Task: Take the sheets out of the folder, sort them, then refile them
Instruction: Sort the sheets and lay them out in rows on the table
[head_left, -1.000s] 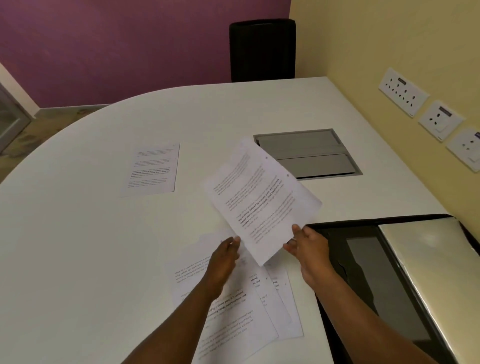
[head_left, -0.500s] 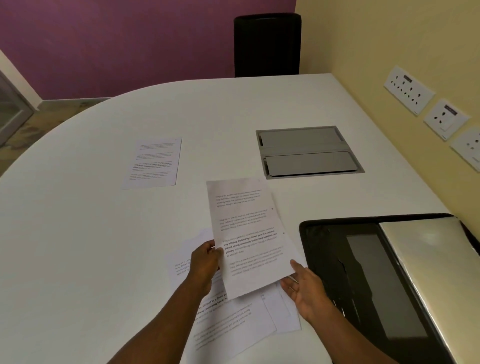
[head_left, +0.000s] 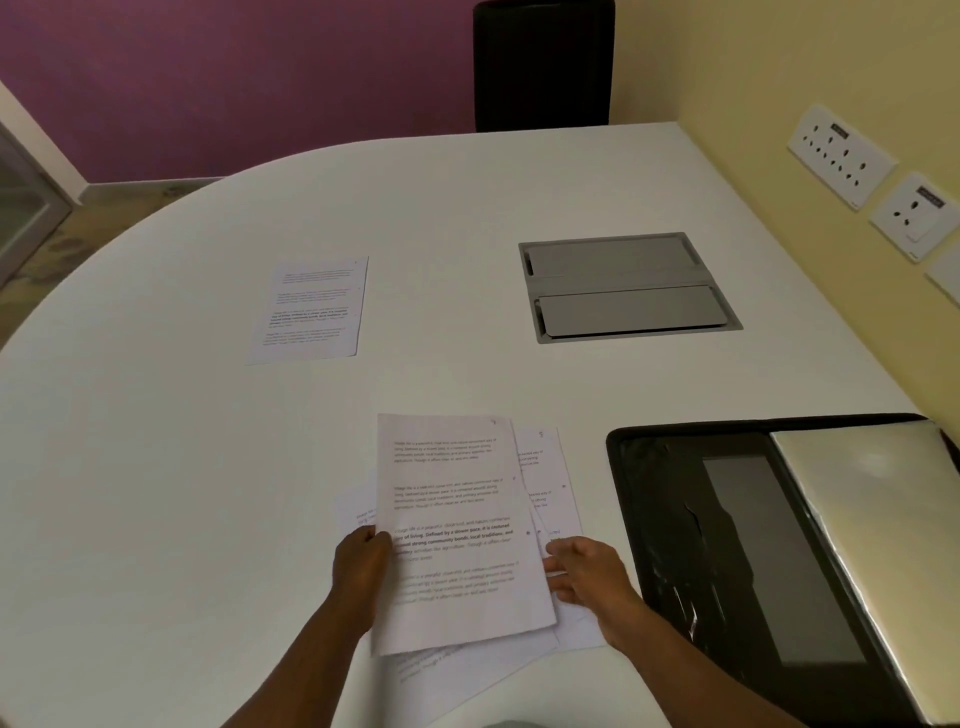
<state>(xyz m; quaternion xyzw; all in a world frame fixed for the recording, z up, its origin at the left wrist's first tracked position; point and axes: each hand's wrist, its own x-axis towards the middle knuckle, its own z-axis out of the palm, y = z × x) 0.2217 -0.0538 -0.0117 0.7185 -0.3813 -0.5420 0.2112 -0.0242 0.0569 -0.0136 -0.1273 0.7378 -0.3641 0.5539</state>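
Observation:
A printed sheet (head_left: 457, 519) lies on top of a loose pile of sheets (head_left: 545, 467) near the table's front edge. My left hand (head_left: 361, 564) holds the top sheet at its left edge. At the pile's right side, my right hand (head_left: 584, 569) touches the sheets under the top one; whether its fingers pinch a sheet is not clear. One more printed sheet (head_left: 311, 309) lies alone farther back on the left. The black folder (head_left: 727, 545) lies open at the right, with a shiny silver flap (head_left: 872, 519) on its right half.
The white table (head_left: 182, 467) curves away at the left. A grey cable hatch (head_left: 626, 286) is set into the table behind the folder. A black chair (head_left: 540, 62) stands at the far edge. Wall sockets (head_left: 841, 153) line the yellow wall on the right.
The sheet that both hands held up tilted has swung straight and come down onto the pile. My right hand has let go of its lower edge and moved to the pile's right side.

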